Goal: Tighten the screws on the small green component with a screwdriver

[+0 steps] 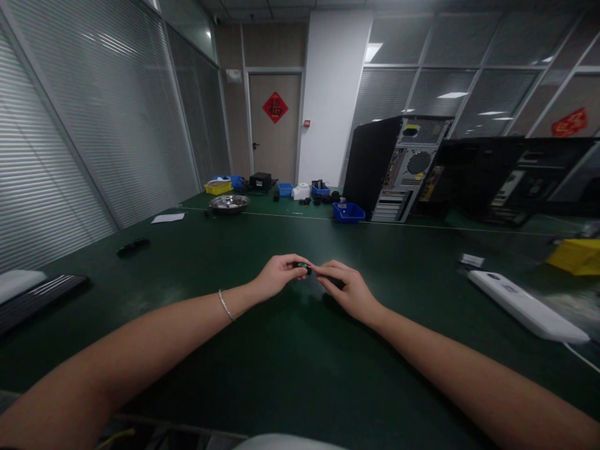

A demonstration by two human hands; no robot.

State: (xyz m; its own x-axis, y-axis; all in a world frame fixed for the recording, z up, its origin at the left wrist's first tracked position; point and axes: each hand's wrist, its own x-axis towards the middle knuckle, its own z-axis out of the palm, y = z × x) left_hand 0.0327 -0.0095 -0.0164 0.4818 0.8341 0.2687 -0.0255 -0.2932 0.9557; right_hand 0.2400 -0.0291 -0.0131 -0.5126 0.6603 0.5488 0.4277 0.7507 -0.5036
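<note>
Above the middle of the dark green table [281, 362], my left hand [277, 275] pinches a small dark piece with green on it [304, 267] between thumb and fingers. A bracelet circles the left wrist. Close on the right, my right hand [347, 289] has its fingertips at the piece's right side, with fingers bent. A dark shape shows between its index finger and thumb, too small and dim to make out. Part of the small piece is hidden by the fingers of my left hand.
A keyboard [42, 300] lies at the left, near a dark object [133, 247]. Behind are a metal bowl [229, 204], a blue bin [348, 213] and a computer tower [394, 169]. A white power strip [525, 305] and yellow bin [575, 257] are at right.
</note>
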